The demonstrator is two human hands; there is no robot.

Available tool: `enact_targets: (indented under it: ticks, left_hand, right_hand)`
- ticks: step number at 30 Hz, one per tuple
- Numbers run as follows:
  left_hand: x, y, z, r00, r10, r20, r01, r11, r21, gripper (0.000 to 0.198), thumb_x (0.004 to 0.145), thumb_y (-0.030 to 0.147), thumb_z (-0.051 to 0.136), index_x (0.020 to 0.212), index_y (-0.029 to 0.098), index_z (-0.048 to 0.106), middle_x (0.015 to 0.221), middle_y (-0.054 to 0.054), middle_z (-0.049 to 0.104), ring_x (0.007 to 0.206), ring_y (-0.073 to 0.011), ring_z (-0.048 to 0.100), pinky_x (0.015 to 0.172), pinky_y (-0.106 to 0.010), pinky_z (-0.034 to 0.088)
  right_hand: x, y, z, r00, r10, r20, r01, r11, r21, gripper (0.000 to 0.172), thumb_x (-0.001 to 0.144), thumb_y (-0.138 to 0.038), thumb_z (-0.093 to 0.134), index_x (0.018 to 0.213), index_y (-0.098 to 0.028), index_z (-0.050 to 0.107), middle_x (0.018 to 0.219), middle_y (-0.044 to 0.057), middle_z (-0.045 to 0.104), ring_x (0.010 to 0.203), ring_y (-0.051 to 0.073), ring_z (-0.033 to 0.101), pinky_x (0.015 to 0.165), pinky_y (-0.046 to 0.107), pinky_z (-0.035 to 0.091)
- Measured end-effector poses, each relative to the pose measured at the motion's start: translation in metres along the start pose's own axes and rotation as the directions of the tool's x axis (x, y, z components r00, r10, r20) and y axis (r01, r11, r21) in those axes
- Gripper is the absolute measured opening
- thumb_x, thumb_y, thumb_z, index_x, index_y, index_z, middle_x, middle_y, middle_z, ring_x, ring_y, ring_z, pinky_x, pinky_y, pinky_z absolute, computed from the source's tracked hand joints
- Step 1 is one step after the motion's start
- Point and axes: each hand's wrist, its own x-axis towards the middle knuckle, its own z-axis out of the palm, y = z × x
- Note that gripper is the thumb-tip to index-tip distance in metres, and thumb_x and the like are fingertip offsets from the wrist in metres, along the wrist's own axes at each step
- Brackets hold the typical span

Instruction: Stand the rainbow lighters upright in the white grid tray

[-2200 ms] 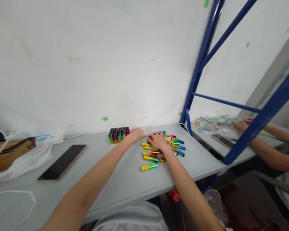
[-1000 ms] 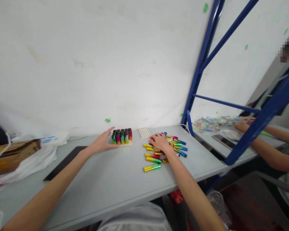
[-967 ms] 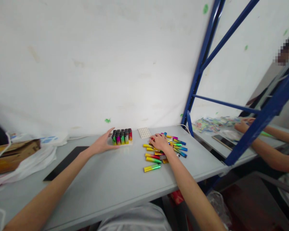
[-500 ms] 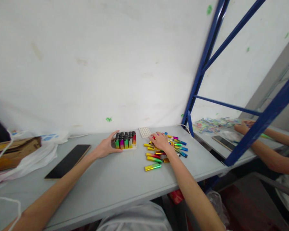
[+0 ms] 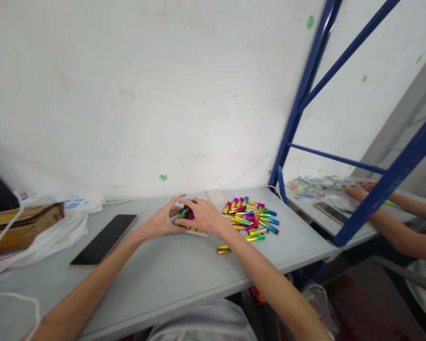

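Note:
A tray of upright rainbow-coloured lighters [image 5: 187, 215] stands on the grey table [image 5: 170, 270], mostly hidden by my hands. My left hand [image 5: 161, 220] cups its left side with fingers curved round it. My right hand [image 5: 203, 215] lies over its top and right side, fingers bent on it. A heap of loose rainbow lighters [image 5: 250, 218] lies just to the right. One gold-green lighter [image 5: 224, 248] rests apart, nearer the front edge.
A small white perforated tray [image 5: 216, 195] sits by the wall. A black phone [image 5: 104, 233] lies left of my arm, beside a white plastic bag [image 5: 39, 237] and a cardboard box [image 5: 17, 222]. Blue rack posts [image 5: 298, 104] rise at the right; another person's arms [image 5: 394, 222] work beyond them.
My right hand left the loose heap and came left onto the lighter tray. The tray has slid nearer and to the right, held by my left hand.

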Motion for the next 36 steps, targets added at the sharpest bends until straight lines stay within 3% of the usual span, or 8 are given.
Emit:
enact_targets:
  ticks: [6, 9, 12, 14, 19, 24, 31, 36]
  left_hand:
    - [0.009, 0.004, 0.011, 0.997, -0.018, -0.078, 0.007, 0.990, -0.138, 0.118, 0.071, 0.050, 0.095, 0.168, 0.029, 0.031, 0.133, -0.011, 0.073, 0.126, -0.0327, 0.073, 0.112, -0.053, 0.058]
    - [0.020, -0.003, 0.033, 0.982, -0.070, -0.176, 0.028, 0.973, -0.230, 0.105, 0.076, 0.061, 0.088, 0.164, 0.030, 0.038, 0.147, -0.013, 0.065, 0.120, -0.0316, 0.076, 0.107, -0.052, 0.061]
    - [0.034, -0.009, 0.056, 0.981, -0.103, -0.163, 0.040, 0.936, -0.350, 0.098, 0.081, 0.067, 0.084, 0.160, 0.028, 0.042, 0.147, -0.012, 0.067, 0.125, -0.0327, 0.073, 0.109, -0.050, 0.060]
    - [0.044, -0.009, 0.070, 0.980, -0.128, -0.153, 0.046, 0.892, -0.450, 0.101, 0.082, 0.069, 0.083, 0.163, 0.029, 0.037, 0.150, -0.013, 0.066, 0.123, -0.0321, 0.074, 0.106, -0.049, 0.063]
    - [0.066, 0.002, 0.097, 0.951, -0.211, -0.226, 0.059, 0.840, -0.539, 0.087, 0.086, 0.067, 0.080, 0.155, 0.029, 0.045, 0.137, -0.011, 0.075, 0.111, -0.0294, 0.078, 0.090, -0.042, 0.066]
    - [0.082, 0.009, 0.123, 0.898, -0.224, -0.379, -0.047, 0.808, -0.588, 0.072, 0.088, 0.069, 0.073, 0.142, 0.025, 0.055, 0.123, -0.008, 0.079, 0.104, -0.0278, 0.079, 0.087, -0.039, 0.065]
    - [0.091, 0.002, 0.129, 0.873, -0.237, -0.426, -0.080, 0.792, -0.605, 0.063, 0.086, 0.064, 0.077, 0.129, 0.023, 0.059, 0.111, -0.006, 0.080, 0.099, -0.0272, 0.080, 0.084, -0.038, 0.063]
    - [0.095, -0.005, 0.128, 0.886, -0.215, -0.410, -0.084, 0.797, -0.598, 0.065, 0.081, 0.068, 0.080, 0.124, 0.023, 0.060, 0.104, -0.004, 0.080, 0.092, -0.0266, 0.079, 0.081, -0.038, 0.063]
  right_hand:
    - [0.001, 0.029, -0.001, 0.988, 0.032, -0.151, 0.002, 0.976, 0.217, 0.051, 0.098, -0.064, 0.071, 0.132, -0.025, 0.068, 0.119, 0.007, 0.074, 0.112, 0.025, 0.069, 0.102, 0.038, 0.051]
    - [-0.001, 0.043, -0.004, 0.964, 0.106, -0.245, -0.010, 0.931, 0.365, 0.042, 0.100, -0.058, 0.068, 0.125, -0.024, 0.069, 0.115, 0.004, 0.076, 0.107, 0.022, 0.070, 0.099, 0.034, 0.052]
    - [-0.001, 0.053, -0.002, 0.926, 0.230, -0.298, -0.071, 0.884, 0.463, 0.039, 0.100, -0.057, 0.066, 0.120, -0.024, 0.069, 0.111, 0.002, 0.077, 0.104, 0.021, 0.070, 0.097, 0.033, 0.054]
    - [-0.001, 0.058, 0.001, 0.899, 0.315, -0.305, -0.127, 0.853, 0.507, 0.038, 0.099, -0.058, 0.065, 0.118, -0.025, 0.069, 0.111, 0.002, 0.078, 0.105, 0.021, 0.071, 0.099, 0.033, 0.054]
    - [-0.002, 0.067, 0.004, 0.819, 0.496, -0.289, -0.285, 0.788, 0.546, 0.042, 0.101, -0.065, 0.059, 0.111, -0.025, 0.068, 0.105, 0.003, 0.079, 0.100, 0.022, 0.073, 0.096, 0.035, 0.055]
    - [-0.004, 0.074, 0.006, 0.778, 0.563, -0.278, -0.364, 0.765, 0.530, 0.041, 0.105, -0.065, 0.054, 0.113, -0.027, 0.068, 0.107, 0.004, 0.081, 0.104, 0.022, 0.075, 0.096, 0.034, 0.055]
    - [0.000, 0.083, 0.011, 0.776, 0.554, -0.302, -0.370, 0.787, 0.494, 0.043, 0.107, -0.059, 0.053, 0.113, -0.021, 0.071, 0.122, 0.012, 0.080, 0.119, 0.024, 0.072, 0.107, 0.035, 0.051]
    - [-0.001, 0.084, 0.011, 0.731, 0.620, -0.287, -0.431, 0.745, 0.509, 0.038, 0.105, -0.055, 0.057, 0.123, -0.024, 0.069, 0.128, 0.008, 0.078, 0.123, 0.024, 0.071, 0.109, 0.036, 0.050]
